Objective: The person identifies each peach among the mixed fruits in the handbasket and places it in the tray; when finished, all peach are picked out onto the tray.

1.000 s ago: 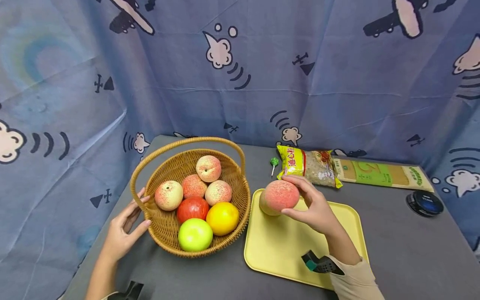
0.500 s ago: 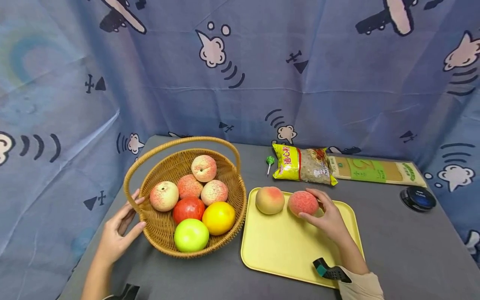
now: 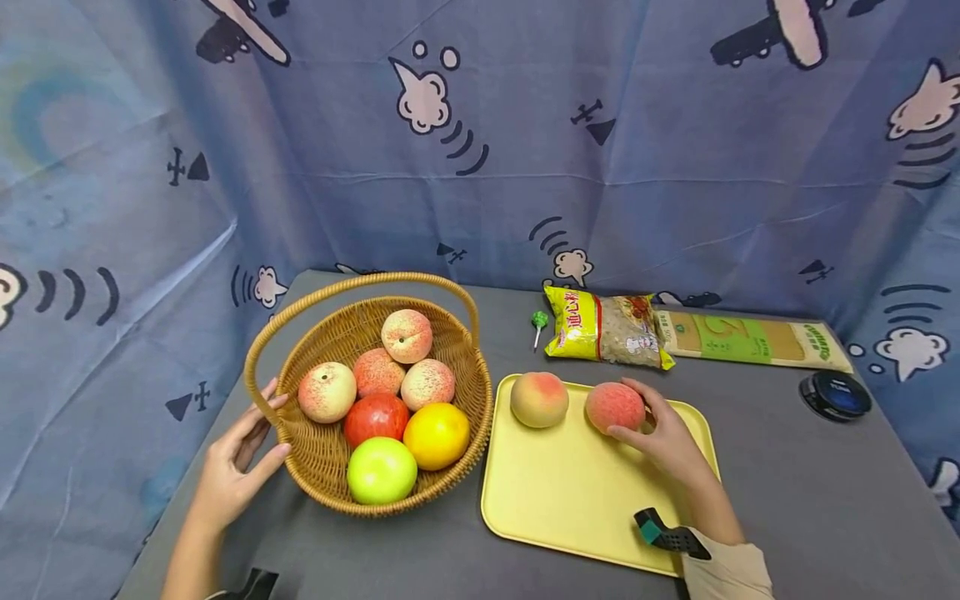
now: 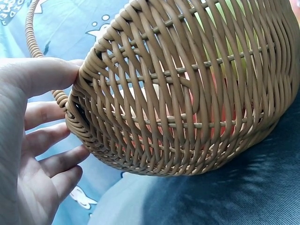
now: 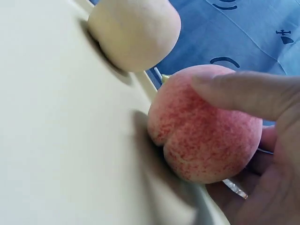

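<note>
Right hand (image 3: 666,440) grips 1 red peach (image 3: 609,406), right of 1 paler peach (image 3: 538,400) on the yellow tray (image 3: 555,492); left hand (image 3: 231,477), fingers apart, touches the wicker basket (image 3: 309,454).

Room for a hand over the near left of the yellow tray (image 3: 558,492); wicker basket (image 3: 318,457) blocks leftward, blushed peach (image 3: 539,401) behind

Yellow bag (image 3: 609,327): "通心粉" in reddish chars. Long pkg (image 3: 791,342): big "2"-like mark on green, other txt illeg. Round blk container (image 3: 836,395): lettering too sm. to read.
</note>
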